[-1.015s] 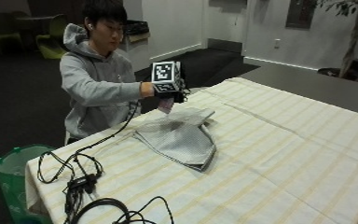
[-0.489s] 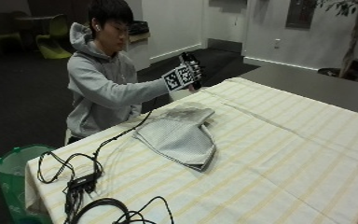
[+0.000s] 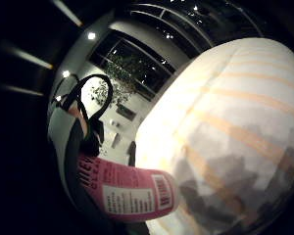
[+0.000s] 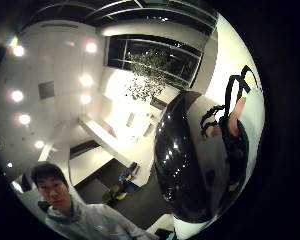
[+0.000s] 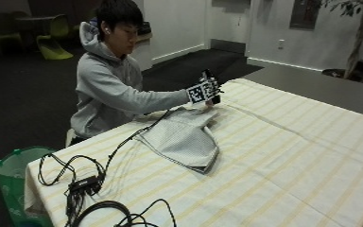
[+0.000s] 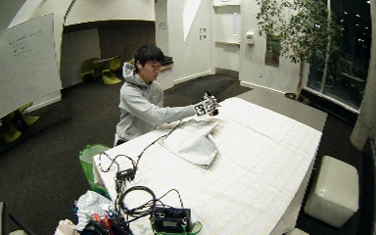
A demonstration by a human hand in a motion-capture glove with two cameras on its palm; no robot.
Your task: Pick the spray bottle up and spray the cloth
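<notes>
My gloved right hand (image 5: 204, 91) is raised just above the table's far edge, at the far corner of the grey folded cloth (image 5: 185, 137). Its fingers curl round the spray bottle, which shows a pink label (image 3: 127, 193) in the little finger side palm view and a glossy black body (image 4: 182, 160) in the thumb side view. From outside, the hand hides most of the bottle. The cloth (image 6: 194, 139) lies flat on the striped tablecloth (image 5: 282, 156), on the person's side of the table.
Black cables and a small box (image 5: 84, 182) trail across the near left end of the table. A green bin (image 5: 14, 175) stands on the floor beside that end. More gear and a bag (image 6: 172, 220) sit at the table's near end.
The hand with the bottle has moved from above the cloth toward its far corner, rising first and then coming down near the table's far edge.
</notes>
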